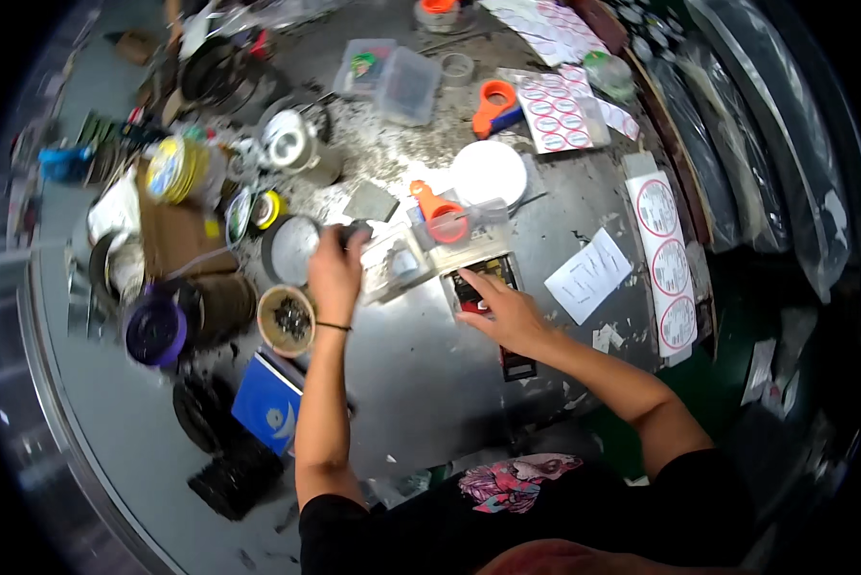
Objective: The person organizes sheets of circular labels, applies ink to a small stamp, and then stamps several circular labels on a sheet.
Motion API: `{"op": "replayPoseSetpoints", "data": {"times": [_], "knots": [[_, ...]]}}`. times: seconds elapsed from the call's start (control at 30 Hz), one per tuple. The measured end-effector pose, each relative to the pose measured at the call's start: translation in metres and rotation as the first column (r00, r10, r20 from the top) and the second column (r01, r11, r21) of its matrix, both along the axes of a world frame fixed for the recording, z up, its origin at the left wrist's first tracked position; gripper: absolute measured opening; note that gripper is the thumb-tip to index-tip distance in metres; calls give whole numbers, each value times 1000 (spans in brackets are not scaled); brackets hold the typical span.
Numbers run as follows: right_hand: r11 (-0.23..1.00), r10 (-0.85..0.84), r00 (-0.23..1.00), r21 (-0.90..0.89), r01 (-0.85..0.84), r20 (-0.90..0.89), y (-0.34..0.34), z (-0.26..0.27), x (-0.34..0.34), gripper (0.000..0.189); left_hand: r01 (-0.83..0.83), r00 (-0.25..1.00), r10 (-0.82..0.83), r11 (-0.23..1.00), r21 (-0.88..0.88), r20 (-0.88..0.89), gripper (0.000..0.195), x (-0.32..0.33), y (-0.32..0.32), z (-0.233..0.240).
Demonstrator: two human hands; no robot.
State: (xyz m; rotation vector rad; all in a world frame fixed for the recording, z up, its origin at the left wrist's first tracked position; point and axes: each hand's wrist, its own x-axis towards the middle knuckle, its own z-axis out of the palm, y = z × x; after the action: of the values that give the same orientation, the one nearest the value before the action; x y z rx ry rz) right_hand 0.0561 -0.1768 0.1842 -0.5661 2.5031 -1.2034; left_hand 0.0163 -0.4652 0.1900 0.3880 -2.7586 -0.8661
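Note:
My left hand grips a small dark object between thumb and fingers; blur hides what it is. Just right of it lies a shallow clear plastic box with pale contents. My right hand hovers over or touches an opened plastic box, its fingers spread and holding nothing that I can see. Black and red pieces sit inside that box, whose clear lid is raised behind it. An orange-handled tool rests by the lid.
At left stand a cup of dark metal bits, a round dish and a purple-rimmed container. A white round lid lies behind the boxes. To the right are a handwritten paper and a strip of round labels.

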Motion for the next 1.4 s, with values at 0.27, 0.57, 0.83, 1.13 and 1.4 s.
{"op": "replayPoseSetpoints", "data": {"times": [0.27, 0.57, 0.83, 1.13, 1.4], "knots": [[904, -332, 935, 241, 353, -123, 160, -103, -103, 26, -185, 945, 207, 977, -108, 254, 35, -50, -152, -217], [763, -543, 744, 140, 631, -390, 212, -171, -438, 25, -147, 736, 192, 981, -123, 649, 50, -75, -183, -195], [802, -488, 784, 157, 576, -384, 196, -190, -483, 24, -411, 623, 295, 911, -18, 725, 50, -50, -144, -207], [797, -492, 870, 381, 469, -42, 215, -149, -417, 40, 101, 791, 152, 923, -372, 592, 37, -79, -153, -191], [752, -511, 859, 500, 430, 29, 192, -144, -414, 43, 227, 862, 142, 749, -622, 486, 41, -157, 3, -112]]}}
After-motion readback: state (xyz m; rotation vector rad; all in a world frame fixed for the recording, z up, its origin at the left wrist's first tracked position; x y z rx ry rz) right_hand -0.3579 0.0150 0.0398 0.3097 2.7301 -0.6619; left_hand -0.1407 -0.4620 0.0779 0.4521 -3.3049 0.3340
